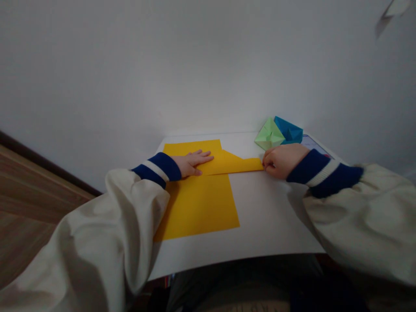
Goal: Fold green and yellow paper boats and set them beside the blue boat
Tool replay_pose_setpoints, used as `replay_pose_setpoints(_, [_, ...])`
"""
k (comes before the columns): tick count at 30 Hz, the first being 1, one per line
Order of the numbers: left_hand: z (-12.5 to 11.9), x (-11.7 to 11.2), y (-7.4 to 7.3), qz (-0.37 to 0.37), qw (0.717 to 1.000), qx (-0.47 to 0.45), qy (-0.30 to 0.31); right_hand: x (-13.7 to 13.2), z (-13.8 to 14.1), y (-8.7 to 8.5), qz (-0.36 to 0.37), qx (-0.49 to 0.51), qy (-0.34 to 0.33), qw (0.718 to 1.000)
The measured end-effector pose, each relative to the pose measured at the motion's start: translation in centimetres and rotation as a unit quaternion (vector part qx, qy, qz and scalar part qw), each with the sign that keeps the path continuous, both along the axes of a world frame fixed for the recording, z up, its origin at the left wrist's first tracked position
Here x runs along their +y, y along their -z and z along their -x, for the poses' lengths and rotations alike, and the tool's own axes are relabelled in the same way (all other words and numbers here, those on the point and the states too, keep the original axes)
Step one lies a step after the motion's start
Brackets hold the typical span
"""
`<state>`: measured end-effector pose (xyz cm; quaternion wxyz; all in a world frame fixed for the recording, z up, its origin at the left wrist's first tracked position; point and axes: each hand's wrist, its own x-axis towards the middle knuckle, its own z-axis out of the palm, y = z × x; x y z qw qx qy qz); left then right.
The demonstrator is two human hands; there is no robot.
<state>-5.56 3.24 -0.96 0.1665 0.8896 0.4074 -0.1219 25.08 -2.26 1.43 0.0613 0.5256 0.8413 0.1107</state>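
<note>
The left hand lies flat on the one yellow sheet, the right hand pinches its folded tip, and two origami pieces, a green model and a blue model, sit beyond.

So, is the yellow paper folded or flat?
Partly folded: a flap lies across the paper, left hand flat on it, right hand at its tip.

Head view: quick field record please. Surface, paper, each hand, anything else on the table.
surface: white table, against a white wall
paper: yellow paper, lying flat, with a folded flap across its upper part that runs out to the right
left hand: left hand open, palm down, pressing on the flap
right hand: right hand curled, pinching the flap's right tip
other: green origami and blue origami, touching, at the back right of the table
</note>
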Motion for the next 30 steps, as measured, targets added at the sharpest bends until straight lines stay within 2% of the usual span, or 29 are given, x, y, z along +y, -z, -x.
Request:
replay_pose_setpoints(2, [-0.3, -0.2, -0.2, -0.004, 1.0, 0.009, -0.008, -0.2, 0.5, -0.2, -0.02, -0.004, -0.007, 1.0])
replay_pose_setpoints(6, [-1.5, -1.3, -0.9, -0.037, 0.999, 0.014, -0.03, -0.6, 1.5, -0.5, -0.112, 0.047, -0.049, 0.991])
replay_pose_setpoints(8, [-2.4, -2.0, -1.3, -0.068, 0.997, 0.007, -0.038, -0.6, 1.9, -0.3, -0.114, 0.079, -0.127, 0.982])
replay_pose_setpoints(10, [-3.3, -2.6, -1.6, -0.112, 0.992, -0.009, -0.06, -0.4, 2.1, 0.1, -0.074, 0.103, -0.251, 0.96])
replay_pose_setpoints(11, [-3.7, -2.8, -1.7, -0.129, 0.989, -0.016, -0.07, -0.3, 2.2, 0.3, -0.064, 0.109, -0.279, 0.952])
replay_pose_setpoints(15, [-4.8, -3.5, -1.6, -0.161, 0.985, -0.038, -0.057, 0.0, 2.3, 0.8, -0.024, 0.128, -0.261, 0.957])
replay_pose_setpoints(19, [-4.9, -3.5, -1.5, -0.155, 0.986, -0.045, -0.05, 0.0, 2.2, 0.5, -0.009, 0.117, -0.235, 0.965])
replay_pose_setpoints(24, [-4.1, -2.6, -1.6, -0.1, 0.993, -0.044, -0.052, 0.4, 1.9, 0.6, 0.013, 0.111, -0.238, 0.965])
replay_pose_setpoints(30, [-2.2, -1.2, -1.2, -0.026, 0.997, -0.066, -0.017, 0.9, 1.2, 1.0, 0.031, 0.111, -0.214, 0.97])
